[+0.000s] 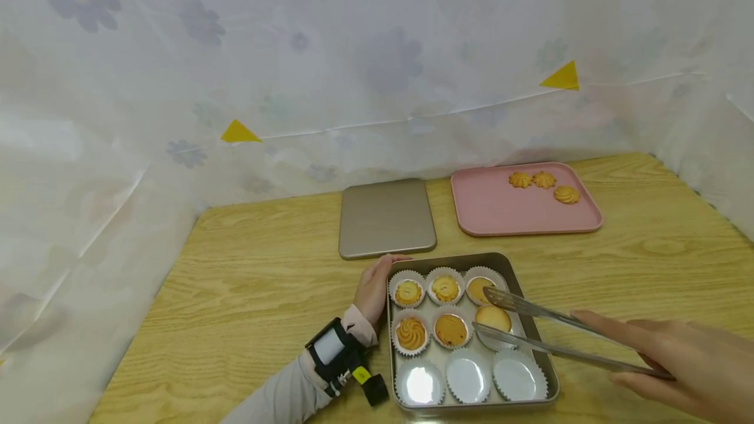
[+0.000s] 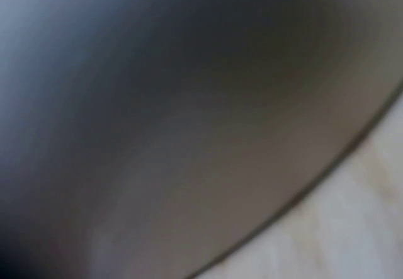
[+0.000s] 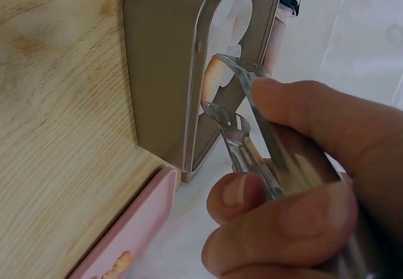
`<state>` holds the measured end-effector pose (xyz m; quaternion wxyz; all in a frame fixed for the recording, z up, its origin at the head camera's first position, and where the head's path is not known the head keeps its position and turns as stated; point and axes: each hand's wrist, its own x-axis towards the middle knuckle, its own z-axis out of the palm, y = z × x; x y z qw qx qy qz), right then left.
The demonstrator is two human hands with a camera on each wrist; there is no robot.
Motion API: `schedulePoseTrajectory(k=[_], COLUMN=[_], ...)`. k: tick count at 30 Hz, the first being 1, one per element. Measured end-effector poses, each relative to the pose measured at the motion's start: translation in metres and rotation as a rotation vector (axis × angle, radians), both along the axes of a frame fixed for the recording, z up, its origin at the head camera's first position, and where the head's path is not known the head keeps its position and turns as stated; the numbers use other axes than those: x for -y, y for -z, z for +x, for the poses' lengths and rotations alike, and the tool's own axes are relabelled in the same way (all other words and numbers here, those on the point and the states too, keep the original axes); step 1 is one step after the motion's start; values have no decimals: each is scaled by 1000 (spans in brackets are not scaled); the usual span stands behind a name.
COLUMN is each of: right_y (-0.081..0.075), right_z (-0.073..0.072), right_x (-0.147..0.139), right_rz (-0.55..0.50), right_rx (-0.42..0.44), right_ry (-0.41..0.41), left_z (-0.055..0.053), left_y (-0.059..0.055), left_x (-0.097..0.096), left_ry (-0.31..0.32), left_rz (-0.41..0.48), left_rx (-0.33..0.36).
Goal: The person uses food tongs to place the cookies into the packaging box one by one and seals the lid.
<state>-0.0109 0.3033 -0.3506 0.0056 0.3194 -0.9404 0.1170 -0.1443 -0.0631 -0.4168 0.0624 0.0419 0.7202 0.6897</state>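
Observation:
My right hand (image 1: 689, 358) grips metal tongs (image 1: 565, 350), seen closer as tongs (image 3: 249, 102) in the right wrist view. Their tips sit on either side of a plain round cookie (image 1: 493, 318) at the right cup of the middle row. This is in a rectangular metal tin (image 1: 542, 362) lined with white paper cups. My left hand (image 1: 371, 290) holds the tin's far left corner, fingers bent round its edge. Other cups hold a swirled cookie (image 1: 410, 334), a speckled cookie (image 1: 451, 330) and several more. The near row shows bare paper cups (image 1: 468, 377).
Behind the tin lies a flat metal lid (image 1: 385, 218). A pink tray (image 1: 501, 205) at the back right carries three cookies (image 1: 567, 195) near its right end. A pale floral curtain (image 1: 353, 51) encloses the wooden table (image 1: 247, 286). The left wrist view is mostly blurred.

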Motion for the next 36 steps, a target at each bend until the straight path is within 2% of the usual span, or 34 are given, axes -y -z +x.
schedulePoseTrajectory(k=[5,13,16,19,22,26,29,32,36], right_y=[0,-4,-5,-9,-13,-17,-18,-17,-17], right_z=[-1,-2,-4,-6,-10,-11,-11,-11,-13], right_x=[-1,-2,-2,0,3,8,11,14,17], right_rz=[25,97,131,178,201,223,271,312,330], right_rx=[7,40,59,117,132,83,50,45,79], right_ry=[-13,29,54,85,75,51,78,124,157], left_z=[-1,-1,-1,-1,-1,-1,-1,-1,-1], left_y=[1,1,0,0,0,1,1,1,1], left_x=[0,1,1,1,1,0,0,0,1], left_ry=[3,9,5,2,1,4,5,1,2], left_rz=[9,-13,-18,-22,-15,4,3,-9,-16], left_rx=[1,-7,1,-2,3,14,2,-12,-16])
